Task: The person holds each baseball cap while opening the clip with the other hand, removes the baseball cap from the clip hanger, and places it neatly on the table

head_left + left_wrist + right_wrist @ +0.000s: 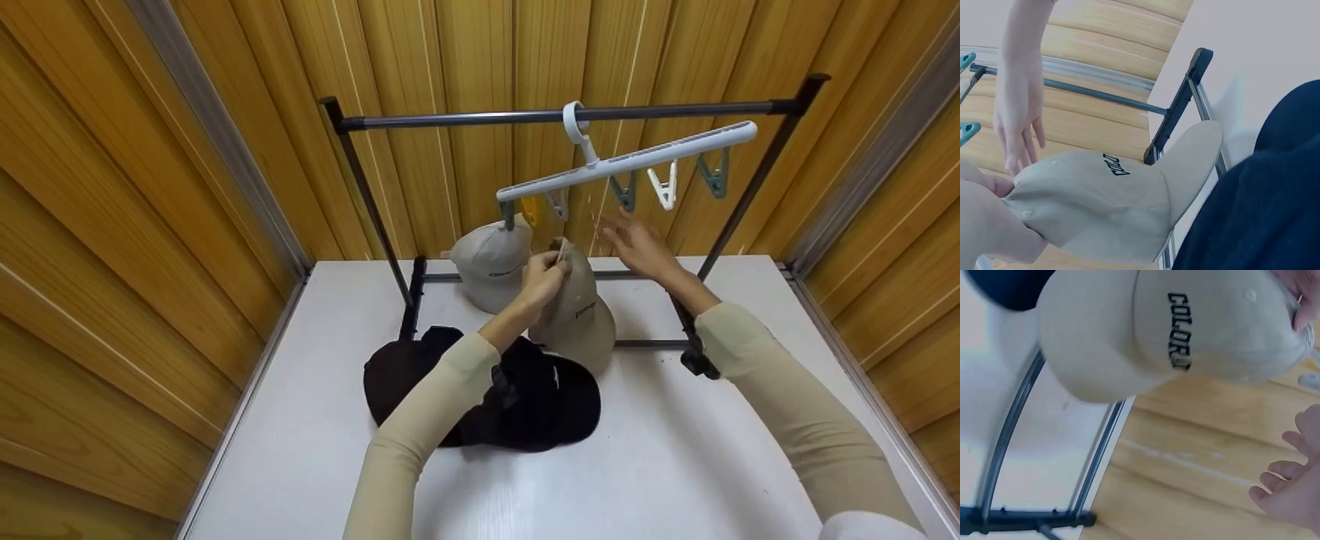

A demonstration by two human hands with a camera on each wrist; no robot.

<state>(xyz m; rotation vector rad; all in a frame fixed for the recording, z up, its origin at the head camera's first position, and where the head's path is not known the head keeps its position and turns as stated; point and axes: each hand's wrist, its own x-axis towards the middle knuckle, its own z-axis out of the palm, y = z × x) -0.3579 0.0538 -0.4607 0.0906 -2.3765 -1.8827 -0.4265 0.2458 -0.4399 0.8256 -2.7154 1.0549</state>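
Observation:
A beige cap [581, 322] with dark lettering on its front hangs from my left hand [546, 277], whose thumb and fingers pinch its upper edge. The brim points down in the head view. My right hand [641, 247] is just right of the cap, fingers extended and loosely spread, holding nothing; the right wrist view shows those fingers [1283, 478] apart from the cap. Above both hands is a white clip hanger [630, 161], tilted up to the right. A pale grey cap [491, 259] hangs under its left end, at a dark green clip [508, 215].
Black caps [517, 397] lie on the white table [300, 450], partly behind my left forearm. A dark metal rack [450, 119] carries the hanger. Yellow [531, 210], white [666, 186] and green clips [714, 176] dangle along it. Wood-patterned panels [472, 52] enclose the table.

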